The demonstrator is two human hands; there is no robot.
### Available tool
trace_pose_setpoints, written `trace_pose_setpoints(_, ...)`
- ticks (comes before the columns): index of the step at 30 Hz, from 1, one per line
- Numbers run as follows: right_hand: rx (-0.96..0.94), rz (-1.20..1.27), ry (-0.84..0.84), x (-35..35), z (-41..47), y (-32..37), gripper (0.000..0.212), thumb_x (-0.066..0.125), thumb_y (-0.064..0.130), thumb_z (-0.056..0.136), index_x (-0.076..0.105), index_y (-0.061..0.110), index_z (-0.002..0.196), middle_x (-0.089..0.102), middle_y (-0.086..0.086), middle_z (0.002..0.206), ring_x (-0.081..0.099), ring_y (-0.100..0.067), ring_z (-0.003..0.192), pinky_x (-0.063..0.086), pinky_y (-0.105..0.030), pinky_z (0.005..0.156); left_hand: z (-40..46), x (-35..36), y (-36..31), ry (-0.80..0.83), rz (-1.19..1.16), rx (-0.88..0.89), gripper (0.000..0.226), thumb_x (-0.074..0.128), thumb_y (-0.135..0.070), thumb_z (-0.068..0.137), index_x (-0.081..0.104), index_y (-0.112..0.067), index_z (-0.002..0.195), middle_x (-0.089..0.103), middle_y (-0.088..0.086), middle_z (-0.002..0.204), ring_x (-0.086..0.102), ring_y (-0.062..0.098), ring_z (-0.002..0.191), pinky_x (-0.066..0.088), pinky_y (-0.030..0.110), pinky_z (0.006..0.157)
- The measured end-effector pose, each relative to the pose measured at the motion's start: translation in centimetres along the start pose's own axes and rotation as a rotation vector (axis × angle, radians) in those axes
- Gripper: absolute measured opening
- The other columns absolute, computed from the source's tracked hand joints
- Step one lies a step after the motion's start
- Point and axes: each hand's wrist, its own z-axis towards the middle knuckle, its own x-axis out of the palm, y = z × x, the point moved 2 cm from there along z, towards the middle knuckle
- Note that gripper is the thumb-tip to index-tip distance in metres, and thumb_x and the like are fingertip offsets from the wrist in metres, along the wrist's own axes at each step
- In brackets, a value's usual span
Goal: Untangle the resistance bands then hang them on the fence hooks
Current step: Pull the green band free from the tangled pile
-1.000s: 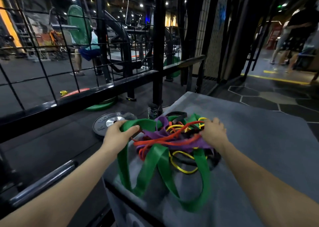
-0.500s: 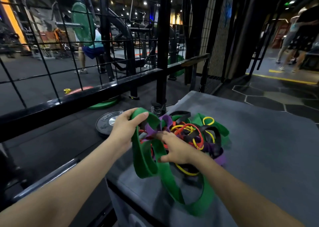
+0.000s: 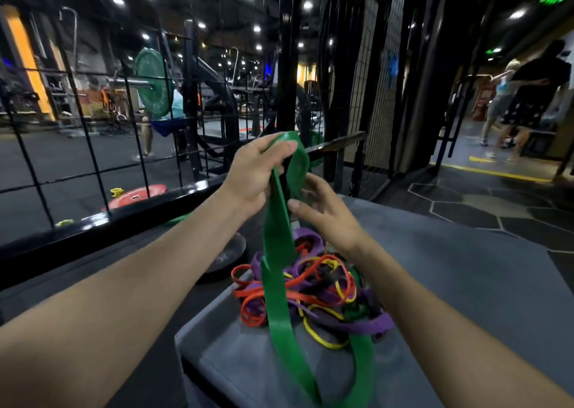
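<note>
A wide green resistance band (image 3: 278,286) hangs from my left hand (image 3: 254,171), which grips its top loop well above the grey box (image 3: 450,283). My right hand (image 3: 326,212) is beside the band just below that loop, fingers spread and relaxed, thumb touching the band's edge. The band's lower part runs down through a tangled pile of bands (image 3: 320,289), purple, red, yellow and black, lying on the box's near left corner. The black wire fence (image 3: 84,128) stands to the left and ahead; no hooks can be made out on it.
A black rail (image 3: 130,218) runs along the fence base. Weight plates (image 3: 136,195) lie on the floor beyond it. A thick black post (image 3: 289,66) rises straight ahead. Two people (image 3: 525,103) stand at the far right; another person stands behind the fence.
My left hand has lifted the green band's loop high above the pile. My right hand has left the pile and risen beside the band. The view has tilted up.
</note>
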Motion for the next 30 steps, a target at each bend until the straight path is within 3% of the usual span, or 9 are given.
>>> trace_pose_setpoints(2, -0.002, 0.176, 0.031, -0.2, 0.0, 1.0, 0.059, 0.065, 0.049, 0.074, 0.046, 0.027, 0.126, 0.055, 0.004, 0.129, 0.051, -0.012, 0.122, 0.039, -0.035, 0.105, 0.7, 0.9, -1.2, -0.006, -0.059, 0.019, 0.008, 0.053, -0.005, 0.09, 0.06, -0.008, 0.087, 0.059, -0.012, 0.05, 0.049, -0.001, 0.041, 0.041, 0.012, 0.044)
trace_pose_setpoints(5, -0.023, 0.266, 0.132, -0.6, -0.5, 1.8, 0.084, 0.077, 0.059, 0.059, 0.045, 0.023, 0.128, 0.057, -0.002, 0.127, 0.052, -0.016, 0.121, 0.041, -0.035, 0.105, 0.9, 2.2, -2.2, -0.01, -0.058, 0.007, 0.005, 0.058, -0.011, 0.089, 0.06, -0.009, 0.084, 0.059, -0.008, 0.048, 0.053, 0.003, 0.041, 0.044, 0.016, 0.042)
trace_pose_setpoints(7, -0.029, 0.134, 0.145, -0.6, -0.9, 2.5, 0.077, 0.083, 0.038, 0.061, 0.044, 0.022, 0.126, 0.059, 0.004, 0.116, 0.056, -0.009, 0.111, 0.045, -0.03, 0.099, 1.0, 3.2, -2.5, -0.035, -0.076, 0.003, 0.009, 0.062, -0.014, 0.086, 0.059, -0.01, 0.079, 0.06, -0.006, 0.05, 0.054, 0.006, 0.042, 0.045, 0.017, 0.043)
trace_pose_setpoints(9, -0.053, 0.024, -0.032, -0.7, -1.0, 2.9, 0.05, 0.077, 0.016, 0.074, 0.05, 0.016, 0.116, 0.062, 0.004, 0.104, 0.06, -0.009, 0.097, 0.05, -0.025, 0.086, 1.3, 4.2, -2.4, -0.036, -0.031, 0.021, 0.013, 0.069, -0.018, 0.081, 0.059, -0.011, 0.078, 0.062, 0.0, 0.062, 0.058, 0.012, 0.055, 0.051, 0.024, 0.055)
trace_pose_setpoints(12, -0.059, 0.019, -0.343, -2.5, -1.6, 2.5, 0.011, 0.063, 0.005, 0.085, 0.06, 0.011, 0.094, 0.066, -0.002, 0.085, 0.064, -0.017, 0.079, 0.056, -0.031, 0.072, 1.4, 5.5, -2.2, 0.058, 0.183, 0.08, 0.034, 0.079, -0.029, 0.068, 0.058, -0.013, 0.09, 0.061, 0.005, 0.088, 0.061, 0.02, 0.085, 0.053, 0.036, 0.085)
trace_pose_setpoints(17, 0.056, 0.069, -0.57, -7.1, -4.0, 1.0, 0.021, 0.056, 0.001, 0.088, 0.06, 0.018, 0.076, 0.065, -0.005, 0.076, 0.062, -0.02, 0.075, 0.052, -0.038, 0.074, -0.6, 7.2, 1.7, 0.355, 0.359, 0.019, 0.056, 0.08, -0.015, 0.068, 0.046, -0.019, 0.112, 0.055, -0.004, 0.103, 0.054, 0.003, 0.094, 0.047, 0.016, 0.085)
trace_pose_setpoints(21, 0.156, 0.271, -0.726, -9.6, -5.6, 1.0, 0.015, 0.055, 0.009, 0.091, 0.063, 0.008, 0.079, 0.065, -0.004, 0.076, 0.062, -0.021, 0.075, 0.053, -0.04, 0.078, -1.7, 8.0, 9.4, 0.475, 0.635, -0.089, 0.12, 0.09, -0.051, 0.035, 0.035, -0.012, 0.134, 0.048, 0.009, 0.131, 0.046, 0.021, 0.126, 0.04, 0.03, 0.102)
trace_pose_setpoints(25, 0.311, 0.374, -0.897, -13.4, -7.0, 0.4, 0.035, 0.053, 0.028, 0.094, 0.061, -0.005, 0.084, 0.06, -0.008, 0.074, 0.058, -0.024, 0.073, 0.053, -0.044, 0.072, -2.5, 8.8, 14.7, 0.553, 1.063, -0.039, 0.114, 0.083, -0.053, 0.044, 0.028, -0.02, 0.138, 0.044, 0.004, 0.136, 0.044, 0.025, 0.125, 0.041, 0.043, 0.1)
trace_pose_setpoints(30, 0.386, 0.418, -0.986, -16.0, -9.4, -2.8, 0.028, 0.054, 0.023, 0.094, 0.055, 0.013, 0.068, 0.058, -0.003, 0.069, 0.056, -0.018, 0.064, 0.051, -0.036, 0.068, -3.2, 7.6, 18.5, 0.388, 1.088, 0.033, 0.026, 0.067, -0.027, 0.082, 0.057, -0.019, 0.104, 0.065, 0.005, 0.104, 0.061, 0.027, 0.1, 0.048, 0.037, 0.085)
